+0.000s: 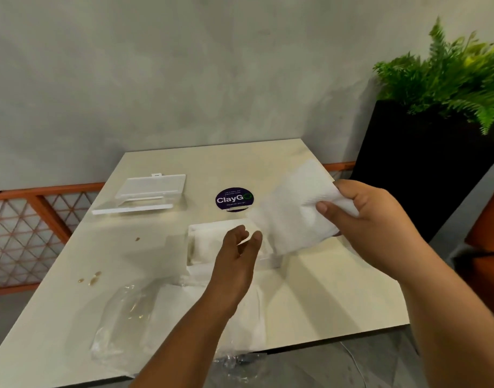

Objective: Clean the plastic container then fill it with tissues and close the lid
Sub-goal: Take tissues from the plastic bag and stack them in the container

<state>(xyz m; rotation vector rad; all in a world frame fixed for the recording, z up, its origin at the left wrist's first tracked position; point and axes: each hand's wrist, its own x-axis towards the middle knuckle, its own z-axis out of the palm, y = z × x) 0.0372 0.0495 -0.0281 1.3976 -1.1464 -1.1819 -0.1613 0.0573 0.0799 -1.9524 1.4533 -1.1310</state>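
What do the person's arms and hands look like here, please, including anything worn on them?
Both arms are bare right to the frame's lower edge: no sleeves show. The left hand and right hand wear no gloves, and no ring, watch or bracelet shows on the visible sides. The nails look short and unpainted. No markings, straps or cables are visible on either arm.

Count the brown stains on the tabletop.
3 show: one small brown stain left of the container, and a pair, and, nearer the left edge. Others may hide under the tissues or plastic wrapper.
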